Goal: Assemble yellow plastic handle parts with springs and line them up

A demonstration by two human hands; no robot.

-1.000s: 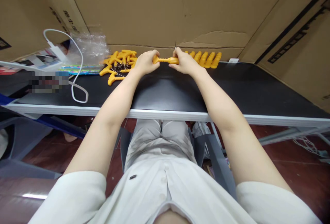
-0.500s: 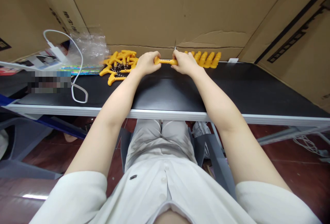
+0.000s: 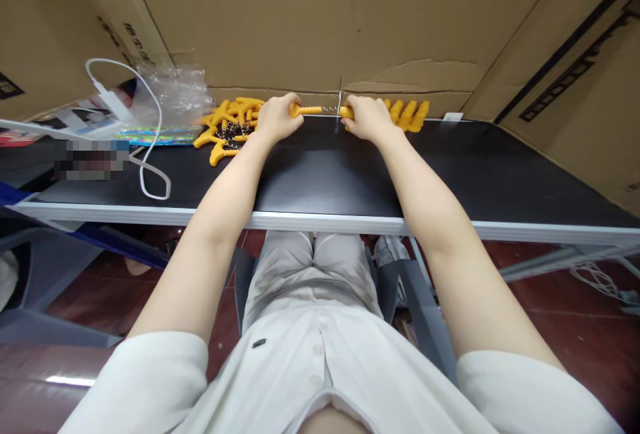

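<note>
1. Left hand (image 3: 277,118): fingers closed around a yellow handle (image 3: 309,110), its ridged shaft pointing right.
2. Right hand (image 3: 367,119): thumb and fingers pinch a yellow sleeve (image 3: 345,112).
3. Between them a metal spiral (image 3: 330,109) shows bare, above the black table (image 3: 330,184); the step seems to be fitting or parting these pieces.
4. Either move calls for keeping both in line.
5. Outward: handled pieces (image 3: 220,116) piled left, yellow pieces (image 3: 410,116) rowed right.
</note>
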